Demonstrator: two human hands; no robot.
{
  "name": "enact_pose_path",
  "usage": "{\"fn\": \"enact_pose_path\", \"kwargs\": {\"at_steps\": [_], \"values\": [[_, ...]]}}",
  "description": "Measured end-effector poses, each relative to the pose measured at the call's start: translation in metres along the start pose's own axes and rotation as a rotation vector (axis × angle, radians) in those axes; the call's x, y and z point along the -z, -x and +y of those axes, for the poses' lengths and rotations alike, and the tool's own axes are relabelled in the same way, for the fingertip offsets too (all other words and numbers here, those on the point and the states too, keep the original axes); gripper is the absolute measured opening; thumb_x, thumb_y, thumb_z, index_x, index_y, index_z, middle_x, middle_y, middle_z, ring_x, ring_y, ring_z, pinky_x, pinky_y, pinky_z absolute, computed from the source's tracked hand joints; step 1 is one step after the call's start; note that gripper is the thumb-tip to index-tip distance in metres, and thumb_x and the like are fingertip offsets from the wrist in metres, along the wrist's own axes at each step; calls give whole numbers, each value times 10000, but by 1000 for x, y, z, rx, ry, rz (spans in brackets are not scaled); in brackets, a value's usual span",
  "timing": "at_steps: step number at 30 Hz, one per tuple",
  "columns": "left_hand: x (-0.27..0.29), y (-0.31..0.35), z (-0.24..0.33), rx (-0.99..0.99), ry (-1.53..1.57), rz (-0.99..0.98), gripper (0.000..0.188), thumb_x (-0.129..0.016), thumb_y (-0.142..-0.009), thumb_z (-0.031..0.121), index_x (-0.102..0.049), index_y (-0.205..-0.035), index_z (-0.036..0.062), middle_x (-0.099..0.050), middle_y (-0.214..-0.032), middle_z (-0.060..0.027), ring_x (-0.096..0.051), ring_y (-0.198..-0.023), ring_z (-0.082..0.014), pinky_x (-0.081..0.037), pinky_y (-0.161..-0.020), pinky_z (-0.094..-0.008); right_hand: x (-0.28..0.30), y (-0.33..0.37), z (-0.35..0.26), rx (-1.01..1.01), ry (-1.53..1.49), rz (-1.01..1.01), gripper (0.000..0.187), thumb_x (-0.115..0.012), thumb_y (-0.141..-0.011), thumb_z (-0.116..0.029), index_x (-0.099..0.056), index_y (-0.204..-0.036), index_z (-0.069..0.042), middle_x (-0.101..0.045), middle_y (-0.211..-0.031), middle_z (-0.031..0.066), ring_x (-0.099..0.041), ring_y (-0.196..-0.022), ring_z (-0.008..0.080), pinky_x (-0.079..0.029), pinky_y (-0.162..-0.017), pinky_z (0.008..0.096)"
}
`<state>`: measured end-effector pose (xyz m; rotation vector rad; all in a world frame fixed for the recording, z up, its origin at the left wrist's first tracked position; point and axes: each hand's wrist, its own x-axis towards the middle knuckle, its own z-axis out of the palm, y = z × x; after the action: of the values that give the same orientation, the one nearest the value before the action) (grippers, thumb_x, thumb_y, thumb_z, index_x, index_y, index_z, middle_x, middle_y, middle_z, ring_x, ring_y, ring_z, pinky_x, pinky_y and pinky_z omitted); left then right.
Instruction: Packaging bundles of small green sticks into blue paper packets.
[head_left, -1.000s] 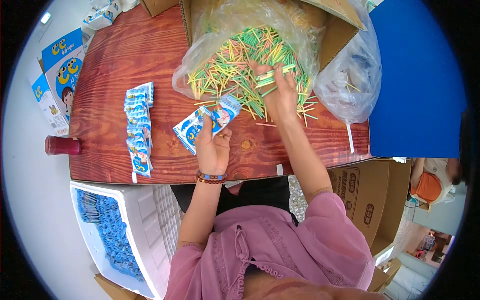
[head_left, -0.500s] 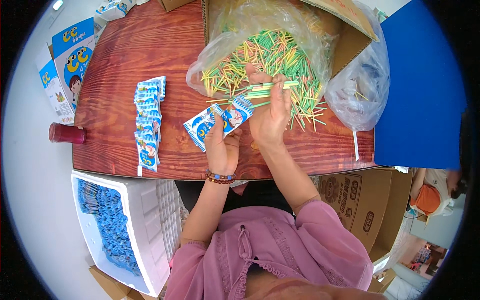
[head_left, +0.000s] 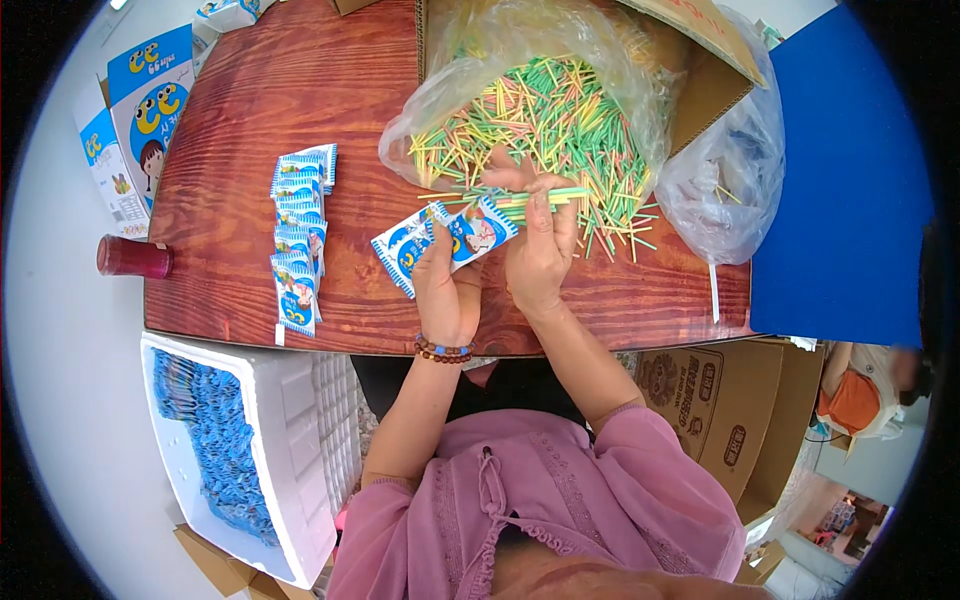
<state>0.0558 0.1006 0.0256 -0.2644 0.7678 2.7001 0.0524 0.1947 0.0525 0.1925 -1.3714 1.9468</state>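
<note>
My left hand [head_left: 449, 298] is closed on two small blue-and-white packets [head_left: 484, 229], which overlap and fan out above its fingers. Just right of them, my right hand [head_left: 540, 255] pinches a small bunch of thin green and yellow sticks [head_left: 515, 204] lying crosswise. The ends of the sticks come close to the upper packet; whether they touch it I cannot tell. Behind my right hand, a heap of pink, green and yellow sticks [head_left: 560, 105] spills from a clear plastic bag [head_left: 400, 135]. A column of similar packets [head_left: 297, 245] overlaps on the table to the left.
An open cardboard box [head_left: 715, 105] surrounds the bag on the red wooden table [head_left: 220, 200]. A reddish jar [head_left: 135, 257] and a printed carton [head_left: 150, 110] stand at the left edge. Below, a white foam box [head_left: 290, 420] holds many blue packets. A blue panel [head_left: 840, 200] is at right.
My right hand has come down a little toward me with the sticks, and its fingers have shifted. The packets in my left hand have moved slightly right.
</note>
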Motion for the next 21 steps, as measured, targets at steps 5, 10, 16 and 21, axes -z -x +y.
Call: {"fn": "enact_pose_path", "kwargs": {"at_steps": [5, 10, 16, 21], "values": [[11, -6, -3, -38, 22, -28, 255, -523, -1006, 226, -612, -1137, 25, -662, -1120, -57, -633, -1020, -164, -500, -938, -359, -6, -1, -10, -248, -14, -100, 184, -436, -1004, -177, -481, -1130, -49, -543, -1297, 250, -337, -1390, 313, -236, -1135, 442], [18, -12, -5, -32, 89, -76, 270, -517, -1008, 236, -595, -1170, 34, -644, -1171, -65, -616, -1066, -168, -491, -956, -365, -1, -9, -6, -286, 58, -208, 378, -425, -986, -227, -491, -1290, -12, -439, -1437, 188, -305, -1411, 289, -228, -1144, 394], [26, -15, 6, 11, 232, -93, 346, -503, -1009, 290, -544, -1250, 45, -611, -1243, -66, -582, -1137, -200, -454, -1003, -388, 3, -24, -22, -284, 411, -439, 468, -480, -911, -208, -492, -1326, 9, -478, -1402, 148, -388, -1351, 252, -254, -1134, 371], [30, -15, 10, -32, 293, -165, 394, -523, -996, 314, -513, -1282, 43, -605, -1254, -80, -583, -1145, -216, -460, -1000, -393, -2, -25, -29, -409, 660, -528, 306, -673, -848, -103, -606, -1130, -6, -610, -1033, 53, -585, -948, 136, -474, -865, 303]]}}
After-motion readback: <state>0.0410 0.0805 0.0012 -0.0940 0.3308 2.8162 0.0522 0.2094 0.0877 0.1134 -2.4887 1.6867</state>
